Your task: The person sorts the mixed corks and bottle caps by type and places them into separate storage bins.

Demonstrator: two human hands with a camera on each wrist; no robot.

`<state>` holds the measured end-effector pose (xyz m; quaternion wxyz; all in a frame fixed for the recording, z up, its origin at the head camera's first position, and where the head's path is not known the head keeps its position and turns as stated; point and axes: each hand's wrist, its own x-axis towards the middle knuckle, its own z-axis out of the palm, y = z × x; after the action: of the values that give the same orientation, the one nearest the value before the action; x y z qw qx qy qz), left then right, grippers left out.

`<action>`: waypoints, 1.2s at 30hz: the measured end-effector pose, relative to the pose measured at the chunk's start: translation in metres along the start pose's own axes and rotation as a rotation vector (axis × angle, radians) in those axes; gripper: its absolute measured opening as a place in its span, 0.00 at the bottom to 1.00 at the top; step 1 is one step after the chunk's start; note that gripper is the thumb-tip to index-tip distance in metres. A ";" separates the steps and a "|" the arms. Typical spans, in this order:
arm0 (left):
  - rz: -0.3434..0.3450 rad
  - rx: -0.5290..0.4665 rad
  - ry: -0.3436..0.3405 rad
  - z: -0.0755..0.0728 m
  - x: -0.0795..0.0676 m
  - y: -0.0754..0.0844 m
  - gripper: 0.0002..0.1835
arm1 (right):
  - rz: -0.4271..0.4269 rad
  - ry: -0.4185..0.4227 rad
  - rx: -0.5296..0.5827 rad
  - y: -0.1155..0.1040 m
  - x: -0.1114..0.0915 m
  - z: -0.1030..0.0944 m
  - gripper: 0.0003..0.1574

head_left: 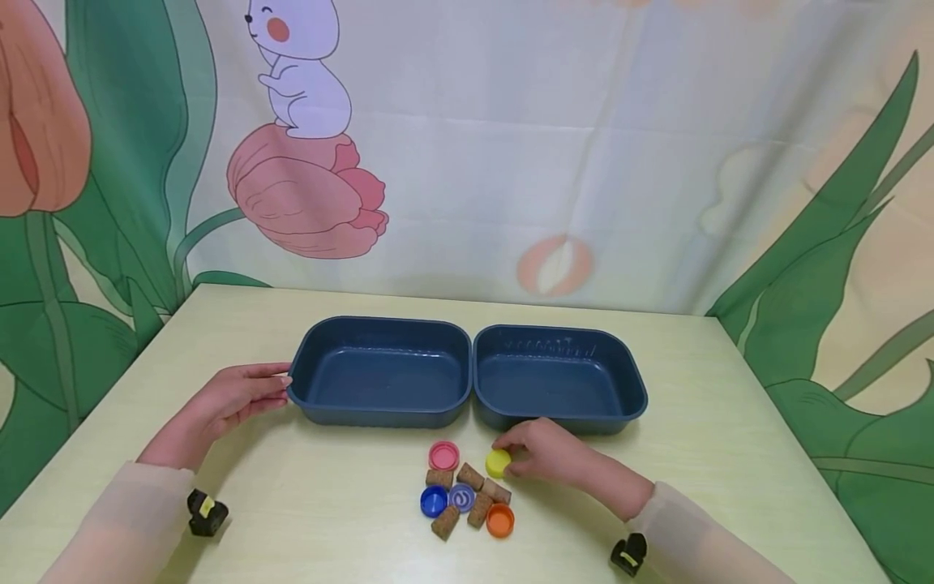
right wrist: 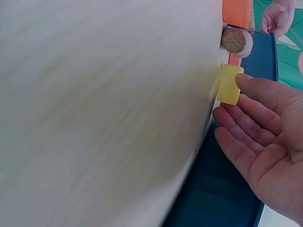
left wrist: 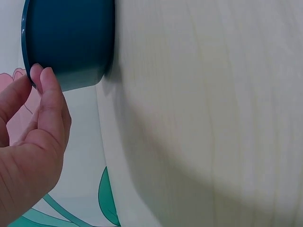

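My left hand pinches the left rim of the left dark blue tray; the left wrist view shows thumb and fingertips at the rim of the tray. My right hand holds a yellow bottle cap between thumb and fingers, just in front of the right blue tray. In the right wrist view, the thumb of the right hand lies against the edge of the yellow cap. The cap is at the tabletop, beside the other caps and corks.
Near the yellow cap lie a pink cap, a blue cap, a purple cap, an orange cap and several corks. Both trays stand side by side on the pale table. A printed curtain hangs behind.
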<state>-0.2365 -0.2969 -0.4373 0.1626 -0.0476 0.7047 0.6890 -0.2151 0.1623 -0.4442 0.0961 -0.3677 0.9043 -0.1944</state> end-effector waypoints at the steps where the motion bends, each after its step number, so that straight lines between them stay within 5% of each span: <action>1: -0.001 0.001 0.000 0.000 0.000 0.000 0.22 | 0.000 0.005 0.004 0.000 -0.001 0.000 0.19; 11: -0.008 0.055 0.016 0.001 -0.001 0.001 0.30 | 0.021 0.009 0.023 -0.009 -0.010 -0.011 0.20; 28: -0.008 0.021 0.005 0.000 0.000 -0.001 0.17 | 0.050 0.060 0.031 -0.013 -0.027 -0.036 0.20; 36: -0.012 0.048 0.012 0.000 0.003 0.000 0.28 | 0.094 0.065 0.060 -0.019 -0.034 -0.048 0.22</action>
<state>-0.2391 -0.2968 -0.4384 0.1635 -0.0520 0.7217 0.6706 -0.1942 0.1875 -0.3919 0.0866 -0.3152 0.9170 -0.2286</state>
